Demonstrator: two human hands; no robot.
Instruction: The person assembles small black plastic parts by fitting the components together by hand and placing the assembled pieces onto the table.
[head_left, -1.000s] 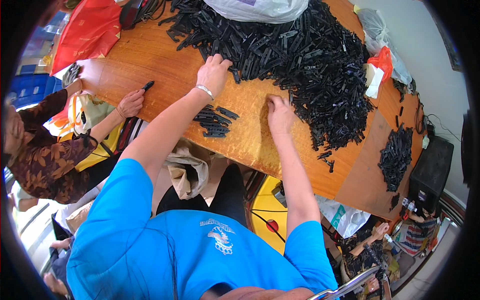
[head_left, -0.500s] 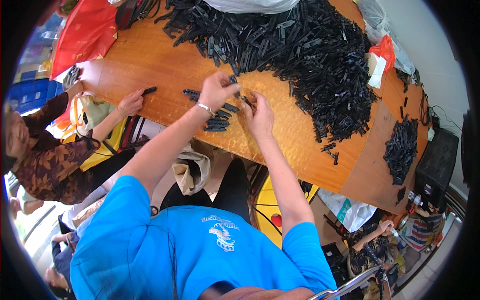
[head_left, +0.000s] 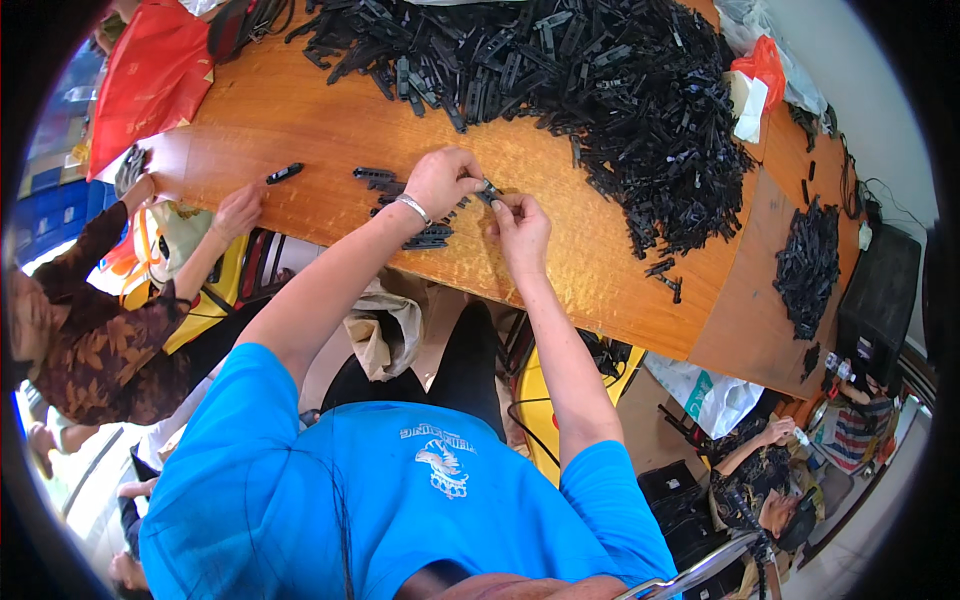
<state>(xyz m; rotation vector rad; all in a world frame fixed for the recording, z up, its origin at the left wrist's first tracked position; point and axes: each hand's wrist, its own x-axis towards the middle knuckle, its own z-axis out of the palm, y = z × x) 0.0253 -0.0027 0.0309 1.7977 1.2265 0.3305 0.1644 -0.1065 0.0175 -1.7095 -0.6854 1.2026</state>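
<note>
The left hand point(head_left: 438, 186) and the right hand point(head_left: 522, 232) meet over the brown wooden counter point(head_left: 580, 265), each with its grip pinched closed on a small, narrow black plastic piece point(head_left: 487, 193) held between them. A partly hidden group of similar black pieces point(head_left: 430, 240) lies beside the left wrist; a large, loose heap of black plastic parts point(head_left: 650, 140) spreads beyond both hands.

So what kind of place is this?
Probably a workshop: a big heap of black parts lies on a wooden table, and another person is at its edge.
</note>
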